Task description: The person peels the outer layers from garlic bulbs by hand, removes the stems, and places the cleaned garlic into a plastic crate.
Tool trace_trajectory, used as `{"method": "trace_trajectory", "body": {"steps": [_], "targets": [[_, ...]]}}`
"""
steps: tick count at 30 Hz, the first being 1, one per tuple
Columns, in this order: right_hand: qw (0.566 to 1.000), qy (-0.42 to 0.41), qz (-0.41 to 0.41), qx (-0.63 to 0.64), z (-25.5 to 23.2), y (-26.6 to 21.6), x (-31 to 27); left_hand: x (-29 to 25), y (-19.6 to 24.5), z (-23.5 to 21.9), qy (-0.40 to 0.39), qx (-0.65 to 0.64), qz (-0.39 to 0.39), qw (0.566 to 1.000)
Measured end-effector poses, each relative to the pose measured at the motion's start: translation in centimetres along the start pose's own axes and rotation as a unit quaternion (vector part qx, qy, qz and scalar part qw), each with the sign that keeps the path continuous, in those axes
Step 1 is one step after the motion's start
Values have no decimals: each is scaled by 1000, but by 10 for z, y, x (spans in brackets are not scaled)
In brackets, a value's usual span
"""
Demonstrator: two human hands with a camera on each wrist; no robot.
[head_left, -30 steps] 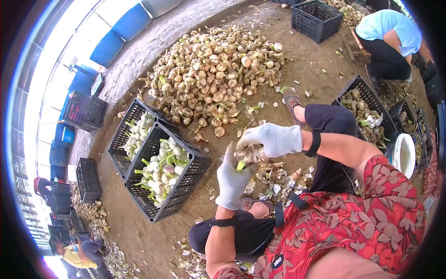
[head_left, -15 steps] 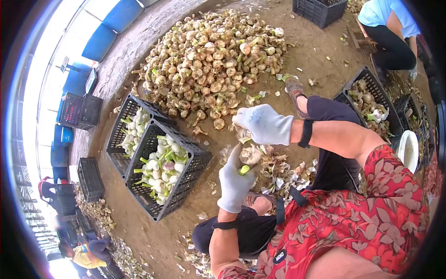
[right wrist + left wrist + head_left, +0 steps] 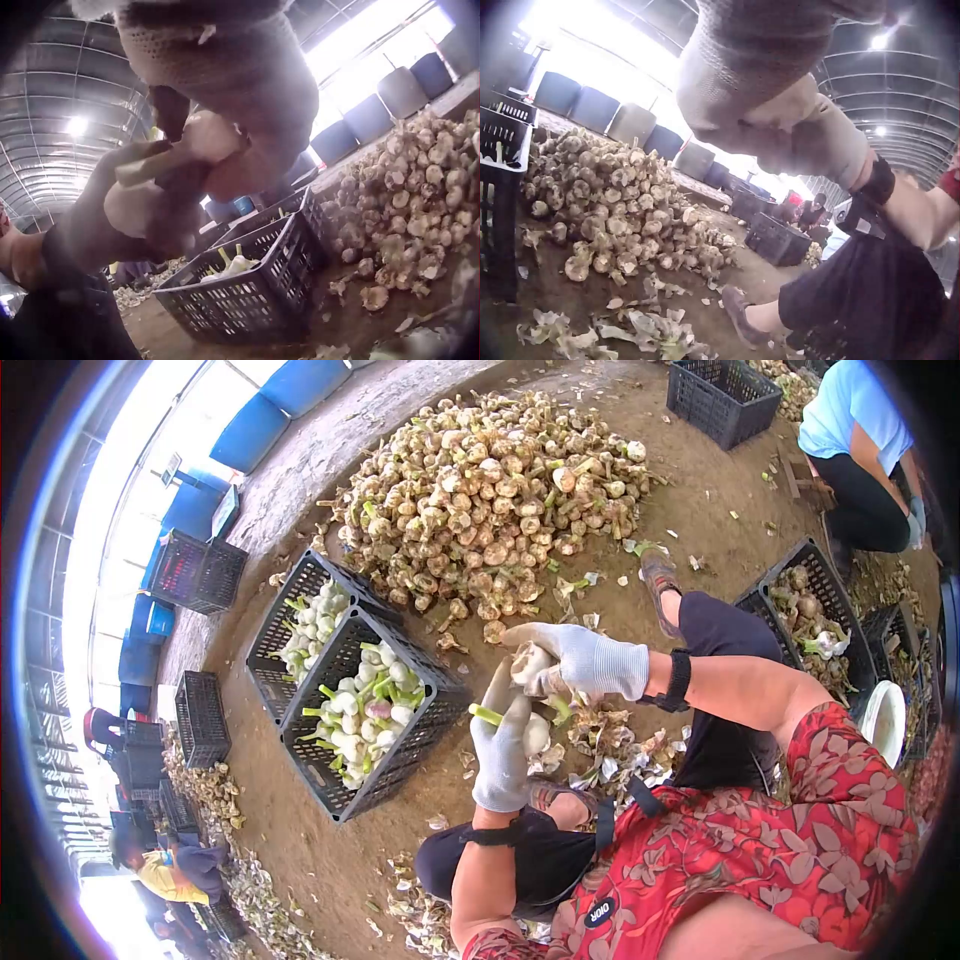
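Observation:
Both hands wear pale gloves and meet in front of the body. The left hand [image 3: 502,750] grips a white garlic bulb [image 3: 536,734], whose green stem [image 3: 485,714] pokes out on the left between the fingers. Just above, the right hand [image 3: 590,660] pinches another bulb [image 3: 530,663], and its fingertips touch the left hand's. In the right wrist view a bulb [image 3: 213,136] lies against the right hand [image 3: 225,75], with a second bulb [image 3: 132,208] in the left hand below it. The left hand [image 3: 757,82] fills the top of the left wrist view.
Beyond the hands rises a large heap of garlic [image 3: 480,510]. Two black crates of white bulbs [image 3: 450,710] stand at left; another crate [image 3: 800,550] and a white bucket [image 3: 883,722] are at right. Peeled skins [image 3: 620,745] litter the ground. A person in light blue [image 3: 850,420] bends at upper right.
The right hand has come down beside the left hand after being lifted slightly apart. The left hand's bulb has turned, its green stem now pointing left. The head view has shifted a little.

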State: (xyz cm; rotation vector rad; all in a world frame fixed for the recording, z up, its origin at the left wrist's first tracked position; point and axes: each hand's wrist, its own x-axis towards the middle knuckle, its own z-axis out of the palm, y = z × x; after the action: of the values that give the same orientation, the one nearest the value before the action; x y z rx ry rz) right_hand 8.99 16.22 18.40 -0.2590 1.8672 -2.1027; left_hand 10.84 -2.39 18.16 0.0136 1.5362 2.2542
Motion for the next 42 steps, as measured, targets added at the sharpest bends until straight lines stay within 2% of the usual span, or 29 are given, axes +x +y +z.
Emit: {"method": "trace_trajectory", "body": {"steps": [2, 3, 4, 7, 8, 11, 12, 15, 18, 21, 24, 25, 26, 27, 28, 29, 31, 33, 35, 36, 39, 42], "targets": [[989, 23, -23, -144, 4, -17, -6, -2, 11, 11, 60, 67, 16, 996], [975, 35, -35, -215, 6, -28, -10, 0, 10, 8, 83, 120, 61, 987], [943, 45, -59, -324, 8, -38, -14, 1, 9, 6, 111, 175, 102, 973], [874, 68, -81, -475, 11, -34, -18, 1, 14, 5, 71, 313, 159, 934], [842, 71, -118, -521, 11, -33, -19, 3, 9, 5, 67, 318, 152, 933], [773, 71, -138, -615, 16, -26, -18, 2, -4, 15, 91, 288, 108, 947], [758, 79, -148, -630, 17, -24, -18, 4, -12, 12, 100, 275, 120, 949], [724, 72, -136, -673, 19, -20, -15, 6, -15, 10, 114, 267, 148, 945], [718, 75, -158, -674, 21, -18, -14, 10, -16, 7, 126, 310, 190, 923], [738, 91, -215, -633, 24, -28, -16, 7, -8, 13, 157, 212, 121, 957], [821, 120, -224, -512, 18, -31, -10, 18, -19, -4, 201, 257, 146, 934], [899, 87, -191, -384, 14, -35, -8, 21, -21, -10, 211, 269, 152, 927], [955, 52, -153, -249, 7, -42, -5, 25, -25, -24, 199, 357, 105, 907], [988, 15, -111, -109, -1, -49, -3, 28, -29, -30, 210, 371, 146, 893], [996, -17, -53, 68, -7, -47, -3, 31, -29, -30, 220, 385, 185, 877], [993, -28, -39, 103, -10, -47, -2, 33, -29, -29, 228, 401, 223, 859], [982, -49, -11, 181, -13, -47, -1, 25, -20, -23, 220, 287, 167, 917], [998, -12, -64, 5, -8, -49, 2, 20, -8, -18, 137, 298, 327, 886], [985, -11, -96, -145, -6, -47, 3, -1, 22, 2, 113, 320, 303, 891], [973, 1, -77, -216, -4, -50, 0, -7, 32, 10, 101, 330, 290, 893], [926, 7, -157, -343, 3, -42, -1, -6, 29, 12, 87, 357, 252, 895], [915, -3, -154, -373, 3, -40, -1, -5, 28, 11, 94, 387, 240, 886]]}}
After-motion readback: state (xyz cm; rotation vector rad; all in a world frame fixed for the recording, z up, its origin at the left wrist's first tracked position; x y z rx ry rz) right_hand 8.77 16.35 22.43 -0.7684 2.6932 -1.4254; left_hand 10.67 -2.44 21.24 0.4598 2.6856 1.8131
